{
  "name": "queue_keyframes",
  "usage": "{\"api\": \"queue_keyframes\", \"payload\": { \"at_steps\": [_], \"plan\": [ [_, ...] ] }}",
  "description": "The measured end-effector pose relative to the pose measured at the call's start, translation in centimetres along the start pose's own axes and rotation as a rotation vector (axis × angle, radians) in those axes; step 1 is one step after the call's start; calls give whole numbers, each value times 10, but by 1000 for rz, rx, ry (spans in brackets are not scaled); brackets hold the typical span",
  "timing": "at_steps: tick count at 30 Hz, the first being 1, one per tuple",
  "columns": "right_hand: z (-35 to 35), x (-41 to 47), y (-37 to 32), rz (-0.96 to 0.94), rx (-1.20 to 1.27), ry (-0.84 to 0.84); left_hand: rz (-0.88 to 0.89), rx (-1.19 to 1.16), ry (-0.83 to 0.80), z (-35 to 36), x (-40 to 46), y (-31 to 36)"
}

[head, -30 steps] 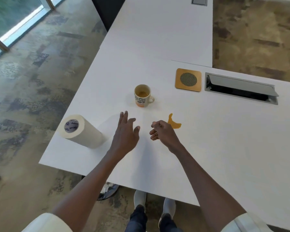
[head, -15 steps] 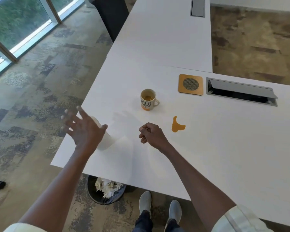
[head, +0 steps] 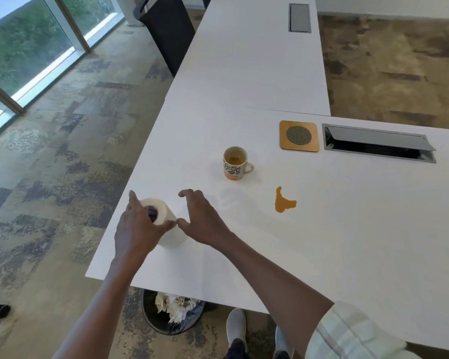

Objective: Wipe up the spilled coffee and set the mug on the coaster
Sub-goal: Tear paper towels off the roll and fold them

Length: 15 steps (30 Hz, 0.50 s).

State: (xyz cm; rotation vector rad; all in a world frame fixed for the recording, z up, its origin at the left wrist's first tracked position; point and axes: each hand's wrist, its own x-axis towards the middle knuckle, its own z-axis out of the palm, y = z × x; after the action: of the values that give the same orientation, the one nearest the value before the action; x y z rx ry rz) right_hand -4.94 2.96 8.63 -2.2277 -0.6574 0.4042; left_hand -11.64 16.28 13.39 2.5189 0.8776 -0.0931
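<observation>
White L-shaped desk point(head: 244, 81) over mottled carpet by big windows, with one mug point(head: 234, 163) as landmark: one coaster point(head: 299, 136) up-right of it, one coffee spill point(head: 283, 202) down-right, one paper roll point(head: 163, 224) down-left gripped by left hand point(head: 138, 229), right hand point(head: 202, 216) open beside it.

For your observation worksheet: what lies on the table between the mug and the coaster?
Nothing: in the head view, the stretch of white table between the mug and the coaster is bare. The coffee spill lies nearer the person.

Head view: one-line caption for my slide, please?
Both hands reach the white paper roll; orange spill remains.
</observation>
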Motion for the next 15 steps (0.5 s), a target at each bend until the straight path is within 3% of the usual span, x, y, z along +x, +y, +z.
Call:
{"api": "queue_keyframes", "payload": {
  "at_steps": [8,15],
  "plan": [
    [5,27,-10,-102,-256,41,86,20,-45,-3,10,-8],
    [-1,41,-4,-46,-223,130,293,37,-226,-2,24,-16]
  ]
}}
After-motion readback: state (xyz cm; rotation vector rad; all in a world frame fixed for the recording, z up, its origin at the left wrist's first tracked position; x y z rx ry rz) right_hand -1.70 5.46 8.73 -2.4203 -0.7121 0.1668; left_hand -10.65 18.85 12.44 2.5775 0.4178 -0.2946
